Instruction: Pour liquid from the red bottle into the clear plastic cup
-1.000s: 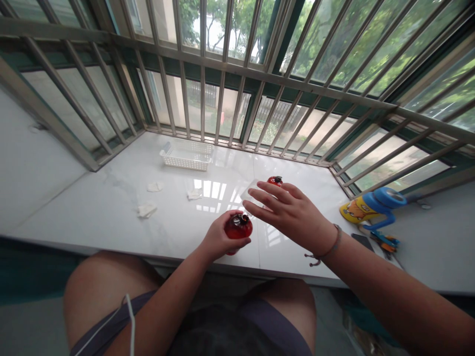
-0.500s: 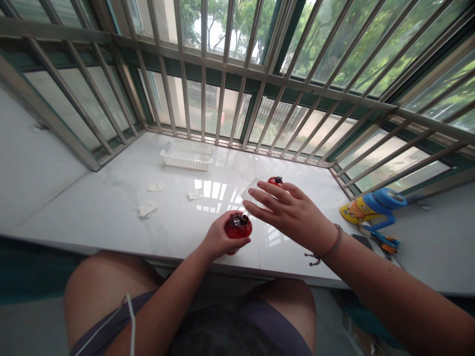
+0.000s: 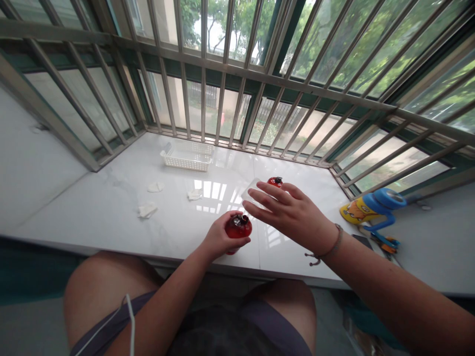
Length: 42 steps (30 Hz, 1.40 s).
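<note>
My left hand (image 3: 217,240) is wrapped round a round-shouldered red bottle (image 3: 239,228) with a small dark neck on top, near the front of the white counter (image 3: 115,212). My right hand (image 3: 282,210) reaches over the counter with its fingers stretched out and apart, holding nothing that shows. Just beyond its fingers is a second red bottle (image 3: 275,181) with a black top, its lower part hidden behind the hand. A translucent whitish item (image 3: 251,186), perhaps a plastic container, is partly covered by the same fingers.
A white perforated basket (image 3: 187,160) stands at the back left. Crumpled white tissue pieces (image 3: 147,209) lie in front of it. To the right are a yellow and blue drink flask (image 3: 371,205) and a blue and orange tool (image 3: 388,242). Metal window bars (image 3: 222,109) edge the back.
</note>
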Available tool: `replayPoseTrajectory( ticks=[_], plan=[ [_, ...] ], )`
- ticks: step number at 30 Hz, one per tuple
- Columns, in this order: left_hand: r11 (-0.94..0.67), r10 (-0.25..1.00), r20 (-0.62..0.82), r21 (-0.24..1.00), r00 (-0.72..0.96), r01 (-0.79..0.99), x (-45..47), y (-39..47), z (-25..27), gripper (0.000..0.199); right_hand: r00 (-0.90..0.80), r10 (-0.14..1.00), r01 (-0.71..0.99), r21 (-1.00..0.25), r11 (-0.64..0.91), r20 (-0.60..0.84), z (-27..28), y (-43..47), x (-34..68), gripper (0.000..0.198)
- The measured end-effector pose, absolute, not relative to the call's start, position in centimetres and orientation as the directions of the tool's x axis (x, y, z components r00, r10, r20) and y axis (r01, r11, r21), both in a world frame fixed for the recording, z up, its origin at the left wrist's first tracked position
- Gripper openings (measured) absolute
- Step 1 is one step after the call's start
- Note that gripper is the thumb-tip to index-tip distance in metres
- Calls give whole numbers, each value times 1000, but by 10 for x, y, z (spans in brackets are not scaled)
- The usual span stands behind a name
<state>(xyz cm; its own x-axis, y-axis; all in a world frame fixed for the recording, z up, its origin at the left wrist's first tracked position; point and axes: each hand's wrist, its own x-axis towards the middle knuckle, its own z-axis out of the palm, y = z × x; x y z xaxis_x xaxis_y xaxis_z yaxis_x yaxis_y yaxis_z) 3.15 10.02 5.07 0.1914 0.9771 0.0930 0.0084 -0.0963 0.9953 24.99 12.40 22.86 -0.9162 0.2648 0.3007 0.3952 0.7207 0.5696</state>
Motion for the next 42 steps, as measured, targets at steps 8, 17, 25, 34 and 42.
replayPoseTrajectory(
  ticks=[8,17,25,34,42],
  plan=[
    [-117,974,115,993,193,-1,34,103,52,75,-917,261,392,564,727,301,227,125,250,39],
    [-120,973,127,992,195,-49,39,108,69,77,-904,296,418,495,762,308,225,126,253,47],
    [-126,968,137,990,209,-66,40,109,74,78,-885,334,456,467,758,324,222,127,258,47],
    [-106,974,110,994,199,-32,27,100,57,77,-683,600,701,145,698,417,170,119,266,52],
    [-33,999,32,999,29,27,-14,90,39,78,-353,827,719,-439,539,437,73,108,279,63]
  ],
)
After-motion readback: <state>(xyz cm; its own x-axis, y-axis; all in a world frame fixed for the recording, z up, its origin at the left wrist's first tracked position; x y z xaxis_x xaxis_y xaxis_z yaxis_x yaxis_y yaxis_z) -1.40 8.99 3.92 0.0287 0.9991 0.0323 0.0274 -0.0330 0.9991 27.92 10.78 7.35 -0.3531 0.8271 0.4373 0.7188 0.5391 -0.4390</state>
